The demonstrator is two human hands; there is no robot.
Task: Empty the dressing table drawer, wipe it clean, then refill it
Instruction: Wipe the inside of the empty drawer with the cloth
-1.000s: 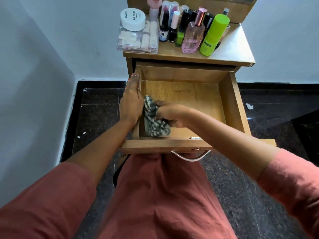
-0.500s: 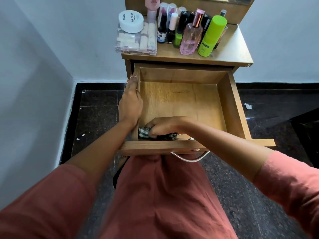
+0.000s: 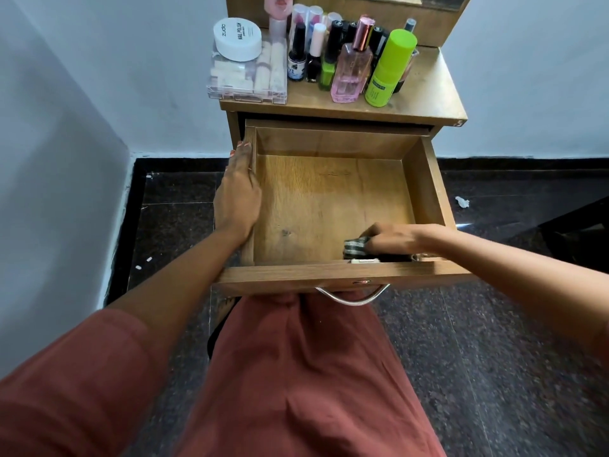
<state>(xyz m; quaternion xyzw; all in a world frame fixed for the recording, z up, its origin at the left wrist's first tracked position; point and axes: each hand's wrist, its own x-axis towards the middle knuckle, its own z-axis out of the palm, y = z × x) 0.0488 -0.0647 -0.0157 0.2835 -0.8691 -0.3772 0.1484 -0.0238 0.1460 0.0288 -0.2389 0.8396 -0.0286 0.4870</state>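
My left hand (image 3: pixel 237 196) lies flat along the 9 o'clock wall of the drawer (image 3: pixel 329 206). My right hand (image 3: pixel 392 240) grips the cloth (image 3: pixel 356 246) at 5 o'clock, mostly hidden beneath it and the drawer's front.

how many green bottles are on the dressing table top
2: a tall lime bottle at the cluster's right front, and a small green bottle just left of the pink perfume bottle. Others may hide behind.

The drawer (image 3: pixel 329 206) is wood-grained board with a smooth, low-sheen finish. Its handle (image 3: pixel 349 300) is bright polished metal. The cloth (image 3: pixel 356 247) is checked woven fabric. The floor (image 3: pixel 494 357) is glossy speckled stone. The green bottle (image 3: pixel 389 70) is matt plastic.
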